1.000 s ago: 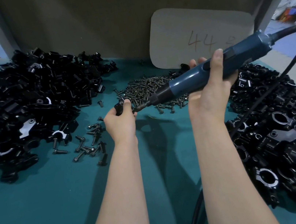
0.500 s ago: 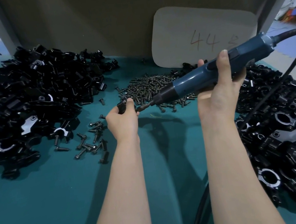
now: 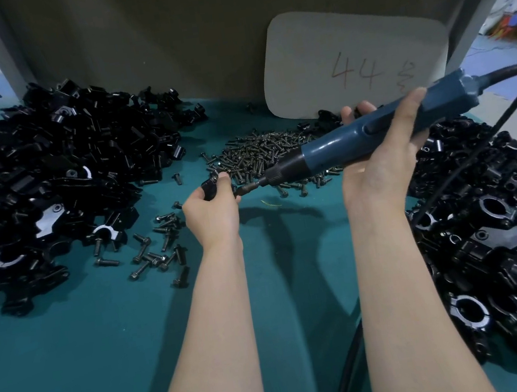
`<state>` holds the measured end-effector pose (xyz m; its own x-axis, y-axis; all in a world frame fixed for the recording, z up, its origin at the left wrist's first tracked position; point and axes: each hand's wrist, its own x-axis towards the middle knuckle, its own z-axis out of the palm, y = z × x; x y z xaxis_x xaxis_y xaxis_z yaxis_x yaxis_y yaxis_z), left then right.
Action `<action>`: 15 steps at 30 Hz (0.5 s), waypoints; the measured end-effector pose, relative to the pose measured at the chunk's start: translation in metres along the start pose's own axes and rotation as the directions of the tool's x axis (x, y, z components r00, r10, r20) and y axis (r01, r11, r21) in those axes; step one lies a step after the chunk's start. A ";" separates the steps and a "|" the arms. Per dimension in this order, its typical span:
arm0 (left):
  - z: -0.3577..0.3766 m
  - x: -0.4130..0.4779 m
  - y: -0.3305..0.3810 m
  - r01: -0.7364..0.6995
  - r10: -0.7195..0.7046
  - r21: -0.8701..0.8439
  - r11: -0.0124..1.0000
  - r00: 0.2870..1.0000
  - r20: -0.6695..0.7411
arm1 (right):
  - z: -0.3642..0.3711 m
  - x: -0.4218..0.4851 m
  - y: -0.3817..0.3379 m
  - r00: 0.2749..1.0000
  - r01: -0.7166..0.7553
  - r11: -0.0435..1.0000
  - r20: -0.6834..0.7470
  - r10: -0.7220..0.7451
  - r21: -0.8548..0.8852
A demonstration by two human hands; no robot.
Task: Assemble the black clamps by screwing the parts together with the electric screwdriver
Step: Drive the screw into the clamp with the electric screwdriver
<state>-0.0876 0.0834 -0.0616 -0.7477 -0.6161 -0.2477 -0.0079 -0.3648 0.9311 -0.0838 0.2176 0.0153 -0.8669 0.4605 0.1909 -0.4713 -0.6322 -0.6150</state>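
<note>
Blue electric screwdriver [image 3: 359, 138] gripped by right hand [image 3: 381, 174], tip meeting black clamp [image 3: 210, 188] pinched in left hand [image 3: 213, 214].

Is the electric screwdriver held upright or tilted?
Tilted, almost level: the right hand holds the electric screwdriver, bit end lower, toward the clamp part in the left hand.

My left hand [image 3: 211, 216] hides most of the clamp part [image 3: 207, 188]; the clamp pile [image 3: 511, 258] past my right hand [image 3: 380, 167] runs off-frame, blurred.
</note>
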 end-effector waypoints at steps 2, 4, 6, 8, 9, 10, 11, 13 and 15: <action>0.000 0.000 0.000 0.002 -0.002 0.000 1.000 1.000 0.003 | -0.002 0.001 -0.001 1.000 -0.014 0.999 -0.026 0.015 0.030; 0.000 -0.001 0.000 -0.002 0.002 0.014 1.000 1.000 0.010 | -0.002 0.002 -0.002 0.999 -0.030 0.999 -0.044 0.032 0.039; 0.000 -0.001 -0.001 -0.010 0.009 0.029 1.000 1.000 0.015 | -0.003 0.003 -0.003 0.998 -0.051 0.998 -0.047 0.052 0.020; 0.000 -0.002 -0.001 -0.012 0.012 0.033 0.999 1.000 0.015 | -0.002 0.003 -0.003 0.997 -0.067 0.998 -0.045 0.067 -0.013; 0.000 -0.001 -0.001 -0.012 0.012 0.033 0.999 1.000 0.013 | -0.002 0.003 -0.002 0.997 -0.067 0.997 -0.045 0.066 -0.031; -0.001 -0.001 -0.001 -0.012 0.012 0.033 0.999 1.000 0.010 | -0.002 0.002 -0.002 0.997 -0.063 0.997 -0.040 0.062 -0.048; -0.001 -0.001 -0.001 -0.012 0.012 0.032 0.999 1.000 0.006 | -0.001 0.002 -0.001 0.998 -0.058 0.996 -0.029 0.057 -0.063; -0.001 -0.001 -0.001 -0.014 0.014 0.026 1.000 1.000 -0.003 | -0.001 0.001 0.000 0.999 -0.048 0.994 0.005 0.049 -0.100; -0.001 -0.001 -0.001 -0.014 0.014 0.025 1.000 1.000 -0.004 | -0.001 0.000 0.000 0.998 -0.028 0.987 0.049 0.036 -0.159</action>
<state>-0.0861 0.0836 -0.0622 -0.7454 -0.6237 -0.2354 -0.0137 -0.3387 0.9408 -0.0840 0.2182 0.0149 -0.8904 0.4061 0.2055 -0.4146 -0.5375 -0.7343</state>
